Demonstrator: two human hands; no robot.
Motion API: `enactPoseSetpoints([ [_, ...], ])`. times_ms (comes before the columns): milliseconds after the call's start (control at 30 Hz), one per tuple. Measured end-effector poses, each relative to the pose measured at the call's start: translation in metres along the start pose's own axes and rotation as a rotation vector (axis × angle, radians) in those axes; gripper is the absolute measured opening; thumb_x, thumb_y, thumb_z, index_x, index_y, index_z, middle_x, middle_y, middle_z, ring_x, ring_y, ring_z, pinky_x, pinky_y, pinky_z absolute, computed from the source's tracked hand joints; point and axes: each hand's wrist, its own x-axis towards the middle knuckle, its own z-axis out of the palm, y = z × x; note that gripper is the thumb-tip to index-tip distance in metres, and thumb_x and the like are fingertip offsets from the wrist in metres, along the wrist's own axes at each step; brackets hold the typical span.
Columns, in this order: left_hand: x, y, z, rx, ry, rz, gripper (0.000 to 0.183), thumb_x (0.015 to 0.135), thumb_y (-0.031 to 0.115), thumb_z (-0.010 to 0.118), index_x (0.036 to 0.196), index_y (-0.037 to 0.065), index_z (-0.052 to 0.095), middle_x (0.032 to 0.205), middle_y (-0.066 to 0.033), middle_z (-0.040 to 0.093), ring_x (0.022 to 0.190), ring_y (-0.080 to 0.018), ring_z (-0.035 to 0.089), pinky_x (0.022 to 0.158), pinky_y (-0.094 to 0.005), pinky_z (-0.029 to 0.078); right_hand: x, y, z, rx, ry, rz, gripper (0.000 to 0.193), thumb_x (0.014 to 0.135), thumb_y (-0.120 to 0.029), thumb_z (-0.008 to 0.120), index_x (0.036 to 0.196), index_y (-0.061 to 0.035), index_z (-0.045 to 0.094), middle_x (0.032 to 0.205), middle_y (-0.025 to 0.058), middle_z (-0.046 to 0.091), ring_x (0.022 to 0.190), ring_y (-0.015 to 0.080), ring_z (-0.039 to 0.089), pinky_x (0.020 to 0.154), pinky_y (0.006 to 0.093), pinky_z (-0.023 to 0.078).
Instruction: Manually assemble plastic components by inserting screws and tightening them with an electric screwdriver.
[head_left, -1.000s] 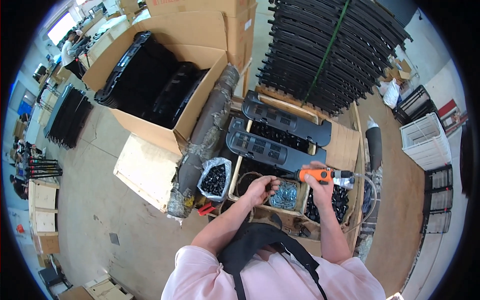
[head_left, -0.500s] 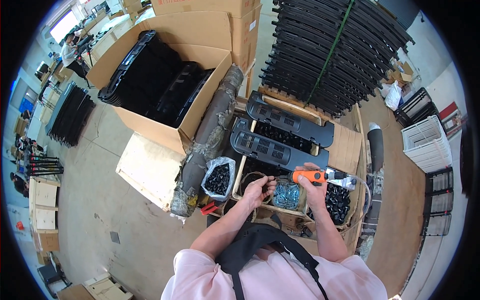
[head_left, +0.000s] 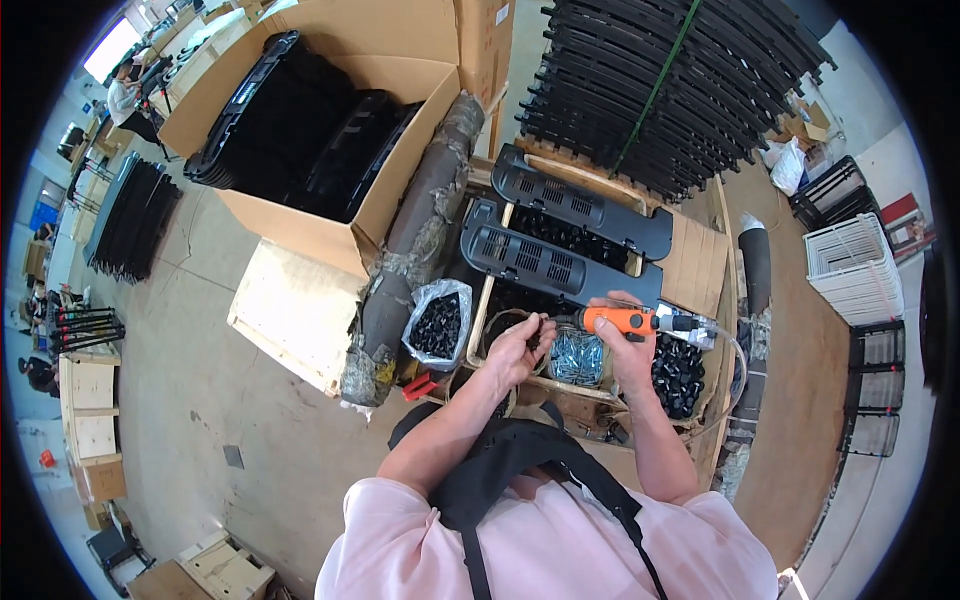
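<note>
My right hand is wrapped round an orange power screwdriver, held level with its tip pointing left. From its rear end a clear hose curves down. My left hand is closed, thumb and fingertips pinched together at the driver's tip; whatever is in the pinch is too small to make out. Beneath the driver, between my hands, silvery screws fill a compartment. Black small parts lie in the compartment by my right wrist. Just beyond rest two dark slotted plastic covers, side by side.
A clear bag of black pieces and a red-handled tool are left of my left hand. A wrapped roll and a carton of black panels stand farther left. Strapped black frames are stacked ahead. Another person works far left.
The view has shifted slightly, so the bench sits higher in the picture. Both hands keep nearly the same pose, the left fingertips still at the screwdriver's tip.
</note>
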Motion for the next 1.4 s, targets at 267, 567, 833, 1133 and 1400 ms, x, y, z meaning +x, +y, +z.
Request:
enactPoseSetpoints([
  [267, -0.005, 0.005, -0.004, -0.059, 0.011, 0.038, 0.023, 0.104, 0.023, 0.064, 0.114, 0.003, 0.068, 0.099, -0.0088, 0.072, 0.088, -0.0192, 0.072, 0.082, -0.0299, 0.063, -0.001, -0.001, 0.014, -0.021, -0.044, -0.001, 0.049, 0.089, 0.000, 0.073, 0.134, 0.0022, 0.054, 0.121, 0.0182, 0.070, 0.114, 0.0240, 0.067, 0.102, 0.0382, 0.054],
  [567, -0.010, 0.011, -0.003, -0.127, -0.070, 0.025, 0.024, 0.105, 0.022, 0.064, 0.119, 0.003, 0.066, 0.101, -0.0080, 0.069, 0.092, -0.0191, 0.070, 0.084, -0.0308, 0.062, 0.001, 0.008, 0.020, 0.031, -0.001, 0.011, 0.050, 0.090, 0.001, 0.072, 0.136, 0.0011, 0.053, 0.123, 0.0203, 0.069, 0.115, 0.0258, 0.067, 0.104, 0.0398, 0.052],
  [833, -0.012, 0.012, 0.003, -0.099, -0.095, 0.025, 0.044, 0.108, 0.044, 0.053, 0.123, 0.004, 0.064, 0.102, -0.0070, 0.068, 0.093, -0.0205, 0.068, 0.088, -0.0365, 0.058, 0.013, 0.006, 0.040, -0.032, 0.025, -0.002, 0.048, 0.090, -0.001, 0.073, 0.134, 0.0005, 0.054, 0.124, 0.0177, 0.069, 0.114, 0.0231, 0.067, 0.103, 0.0376, 0.054],
  [1133, 0.037, 0.046, -0.007, 0.193, 0.163, 0.047, 0.062, 0.099, 0.069, 0.053, 0.099, 0.009, 0.067, 0.084, -0.0022, 0.064, 0.073, -0.0163, 0.062, 0.070, -0.0327, 0.054, 0.054, 0.021, 0.068, -0.206, -0.056, -0.135, 0.048, 0.089, -0.003, 0.076, 0.133, -0.0018, 0.057, 0.122, 0.0145, 0.071, 0.111, 0.0201, 0.067, 0.101, 0.0357, 0.054],
  [1400, 0.050, 0.053, 0.008, 0.215, 0.198, 0.080, 0.063, 0.100, 0.069, 0.052, 0.093, 0.007, 0.064, 0.082, -0.0031, 0.063, 0.071, -0.0161, 0.061, 0.068, -0.0336, 0.054, 0.065, 0.032, 0.074, -0.272, -0.074, -0.145, 0.046, 0.086, 0.001, 0.078, 0.129, -0.0002, 0.060, 0.121, 0.0140, 0.071, 0.109, 0.0182, 0.068, 0.099, 0.0327, 0.056],
])
